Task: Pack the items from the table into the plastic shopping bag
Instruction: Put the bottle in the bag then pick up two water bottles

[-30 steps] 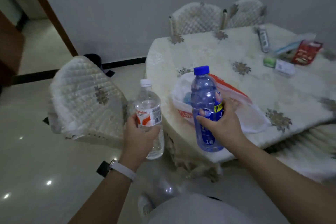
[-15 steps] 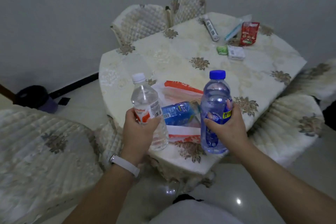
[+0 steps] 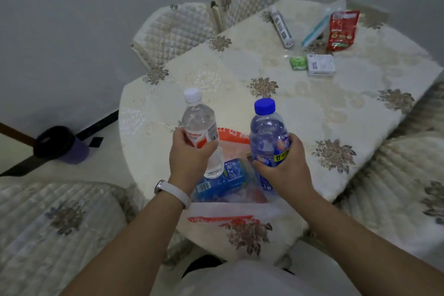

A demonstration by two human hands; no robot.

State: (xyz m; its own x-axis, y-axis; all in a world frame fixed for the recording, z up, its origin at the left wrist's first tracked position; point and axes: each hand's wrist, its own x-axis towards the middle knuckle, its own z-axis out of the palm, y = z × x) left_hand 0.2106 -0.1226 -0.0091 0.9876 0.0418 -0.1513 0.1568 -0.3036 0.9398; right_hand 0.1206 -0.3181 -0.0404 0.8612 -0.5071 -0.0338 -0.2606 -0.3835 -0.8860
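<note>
One feed on my end: a head-worn wide-angle, facing forward and steeply down from above the near edge of the table under a cream floral tablecloth [image 3: 312, 113]; close range, both forearms enter from the bottom corners; left hand [image 3: 189, 158] round the clear white-capped plastic bottle [image 3: 198, 118] and right hand [image 3: 286, 170] round the blue-tinted blue-capped plastic bottle [image 3: 266, 130] sit dead centre, over the white plastic shopping bag with red print [image 3: 240, 209]; the table's far end, quilted cream chair backs [image 3: 175, 31] and plain grey wall [image 3: 72, 19] fill the top; frame is tilted, the table runs up to the right.
</note>
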